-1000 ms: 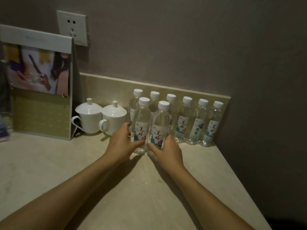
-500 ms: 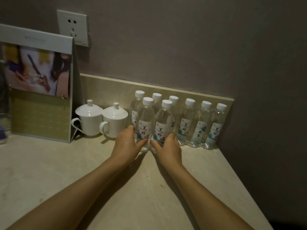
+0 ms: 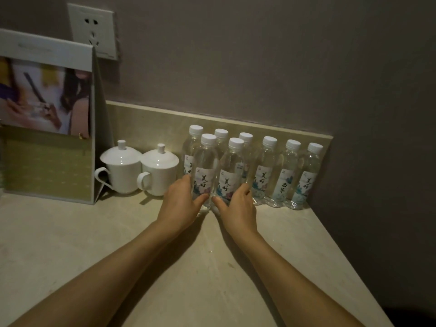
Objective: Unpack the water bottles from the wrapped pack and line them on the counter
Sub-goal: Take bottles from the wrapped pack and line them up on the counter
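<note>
L hand (image 3: pixel 181 204) & R hand (image 3: pixel 238 207) each grip a front bottle (image 3: pixel 204 171) (image 3: pixel 230 173) low, fingers curled round. Pair now sits closer to back row (image 3: pixel 269 171) than 1 s ago, upright on counter (image 3: pixel 94 232). Lining up prob nearly done.

You see clear, glossy plastic bottles (image 3: pixel 284 173) with white plastic caps (image 3: pixel 269 140) and smooth printed labels (image 3: pixel 282 182). The counter (image 3: pixel 70 237) looks like pale polished stone, faintly mottled, and the backsplash (image 3: pixel 146 128) has the same finish. The two lidded cups (image 3: pixel 141 168) are glossy white ceramic. The stand card (image 3: pixel 47 114) is matt board with a printed paper photo. The socket (image 3: pixel 93 31) is smooth white plastic; the wall (image 3: pixel 259 55) is matt.
</note>
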A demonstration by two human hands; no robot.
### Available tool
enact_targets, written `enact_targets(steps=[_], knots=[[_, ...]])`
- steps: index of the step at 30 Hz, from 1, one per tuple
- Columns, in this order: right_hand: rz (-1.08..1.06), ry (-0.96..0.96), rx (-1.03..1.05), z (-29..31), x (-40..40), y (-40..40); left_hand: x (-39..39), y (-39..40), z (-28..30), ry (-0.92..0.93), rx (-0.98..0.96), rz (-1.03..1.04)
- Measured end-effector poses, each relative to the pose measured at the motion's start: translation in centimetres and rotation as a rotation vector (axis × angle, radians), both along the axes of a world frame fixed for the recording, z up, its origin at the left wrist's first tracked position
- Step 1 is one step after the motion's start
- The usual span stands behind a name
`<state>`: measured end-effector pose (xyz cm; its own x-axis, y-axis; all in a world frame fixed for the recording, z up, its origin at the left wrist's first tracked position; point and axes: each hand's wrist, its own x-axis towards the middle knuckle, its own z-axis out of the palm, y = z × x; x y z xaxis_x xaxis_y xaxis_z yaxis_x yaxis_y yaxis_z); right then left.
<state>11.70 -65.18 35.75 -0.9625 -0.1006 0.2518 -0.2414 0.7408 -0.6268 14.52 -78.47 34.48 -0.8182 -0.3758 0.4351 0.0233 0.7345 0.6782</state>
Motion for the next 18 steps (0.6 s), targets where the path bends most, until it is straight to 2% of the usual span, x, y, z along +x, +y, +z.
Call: enact_targets(steps=[18], knots=[[0.087, -0.016, 0.026, 0.00, -0.55, 0.44, 0.22, -0.35, 0.17, -0.008, -0.017, -0.052]])
